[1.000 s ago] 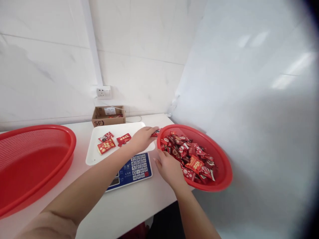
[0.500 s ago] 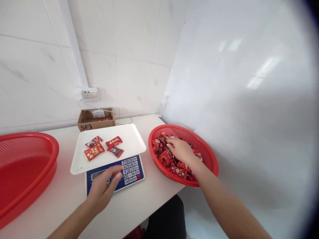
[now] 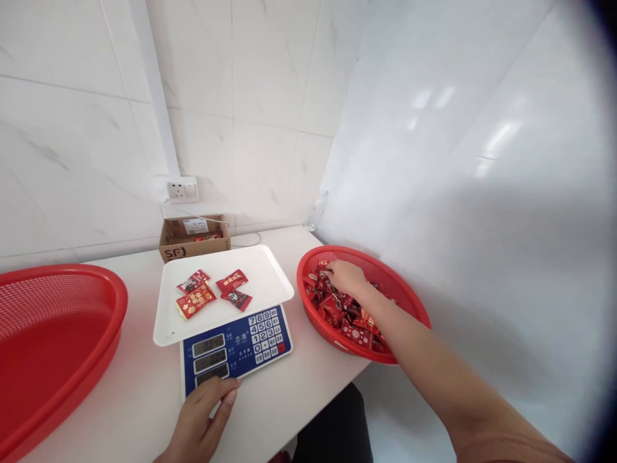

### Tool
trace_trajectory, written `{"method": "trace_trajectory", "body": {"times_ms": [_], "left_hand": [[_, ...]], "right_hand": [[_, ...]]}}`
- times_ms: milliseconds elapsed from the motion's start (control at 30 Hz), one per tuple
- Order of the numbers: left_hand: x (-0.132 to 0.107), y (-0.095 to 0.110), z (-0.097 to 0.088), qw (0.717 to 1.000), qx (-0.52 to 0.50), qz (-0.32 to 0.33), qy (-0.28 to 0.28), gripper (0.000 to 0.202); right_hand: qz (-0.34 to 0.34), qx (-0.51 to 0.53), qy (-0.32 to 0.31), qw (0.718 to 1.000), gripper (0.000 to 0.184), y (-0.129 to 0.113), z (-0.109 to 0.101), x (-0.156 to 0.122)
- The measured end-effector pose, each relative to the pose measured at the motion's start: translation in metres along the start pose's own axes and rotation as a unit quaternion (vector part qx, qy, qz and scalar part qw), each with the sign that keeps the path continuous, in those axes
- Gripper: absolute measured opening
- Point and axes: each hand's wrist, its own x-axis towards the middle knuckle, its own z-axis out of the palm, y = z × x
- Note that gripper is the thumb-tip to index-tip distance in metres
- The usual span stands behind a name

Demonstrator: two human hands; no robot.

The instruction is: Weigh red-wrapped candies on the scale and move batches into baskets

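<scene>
My right hand [image 3: 347, 278] reaches into a red perforated plastic basket [image 3: 424, 316] on the right. Its fingers are bent down among several small red wrapped packets [image 3: 332, 308], which partly hide the fingertips; what they pinch is not clear. My left hand [image 3: 205, 411] rests at the near edge of a blue-fronted electronic scale [image 3: 241, 354], just below its display, thumb and fingers apart and holding nothing. Several packets, among them a red and yellow one [image 3: 195, 300] and a darker one [image 3: 237, 299], lie on the scale's white tray [image 3: 270, 283].
A second, larger red basket [image 3: 108, 289] stands at the left on the white table [image 3: 308, 386]. Behind the scale is an open cardboard box [image 3: 195, 245] with a few red packets inside. A wall socket [image 3: 182, 190] is above it, and a white panel [image 3: 457, 225] borders the right side.
My left hand has drawn back from over the scale's keypad and display, uncovering them. My right hand stays in the basket, its fingers lower among the packets. The view has shifted slightly.
</scene>
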Motion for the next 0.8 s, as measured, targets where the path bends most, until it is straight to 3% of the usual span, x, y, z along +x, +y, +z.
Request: {"method": "trace_trajectory", "body": {"times_ms": [167, 267, 367, 633, 800], "left_hand": [[-0.004, -0.004, 0.003, 0.999, -0.027, -0.038, 0.010, 0.016], [-0.005, -0.003, 0.004, 0.998, -0.041, -0.040, 0.011, 0.014], [-0.005, 0.002, 0.004, 0.998, -0.050, -0.029, -0.012, 0.014], [-0.004, 0.006, 0.002, 0.995, -0.061, -0.048, -0.055, 0.016], [-0.006, 0.003, 0.003, 0.994, -0.069, -0.049, -0.065, 0.016]], "right_hand": [[-0.007, 0.087, 0.032, 0.996, 0.025, 0.012, -0.019, -0.007], [-0.021, 0.159, 0.022, 0.987, 0.028, 0.006, -0.023, -0.013], [-0.048, 0.238, 0.001, 0.970, 0.030, -0.018, -0.022, -0.016], [-0.152, 0.341, -0.071, 0.925, 0.034, -0.120, -0.008, -0.005], [-0.197, 0.293, -0.032, 0.935, 0.041, -0.140, 0.000, -0.006]]}}
